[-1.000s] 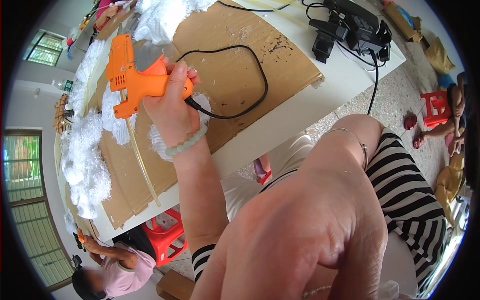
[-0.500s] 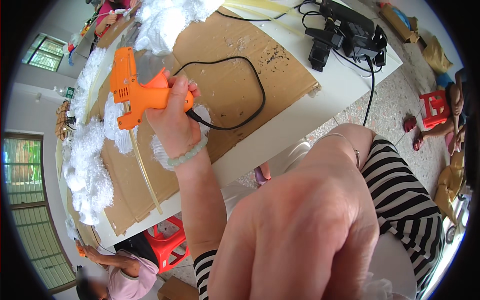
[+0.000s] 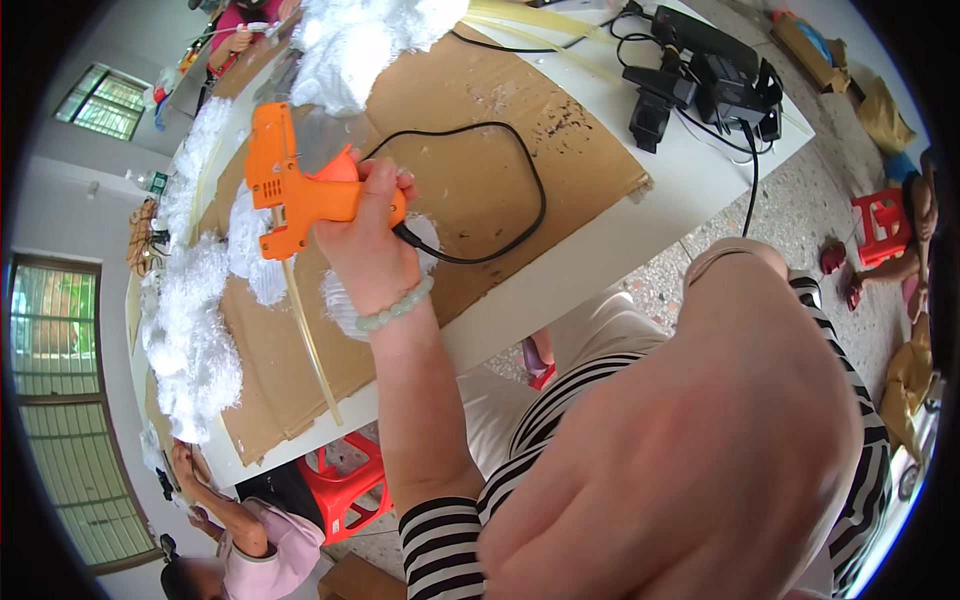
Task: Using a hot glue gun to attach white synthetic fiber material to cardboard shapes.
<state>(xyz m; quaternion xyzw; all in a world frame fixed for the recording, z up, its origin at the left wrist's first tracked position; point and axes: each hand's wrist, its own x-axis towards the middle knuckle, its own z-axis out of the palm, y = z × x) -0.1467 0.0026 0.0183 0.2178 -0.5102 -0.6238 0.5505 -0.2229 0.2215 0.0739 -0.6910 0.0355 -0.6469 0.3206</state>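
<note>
My left hand, with a pale green bead bracelet at the wrist, is closed round the handle of an orange hot glue gun. A translucent glue stick runs out of the gun toward the near edge of the table. The gun is above a brown cardboard sheet, and its black cord loops over the sheet. White fluffy tufts lie beneath and beside the gun. My right hand is very large, close to the camera at lower right; its fingers are hidden and blurred.
A long pile of white fluffy material lines the table's left side, with another heap at the far end. Black devices with cables sit at the right corner. Red stools and other people are around the table.
The whole view has shifted slightly, carrying the table and glue gun rightward. My right hand has moved right and down. The left hand still grips the glue gun.
</note>
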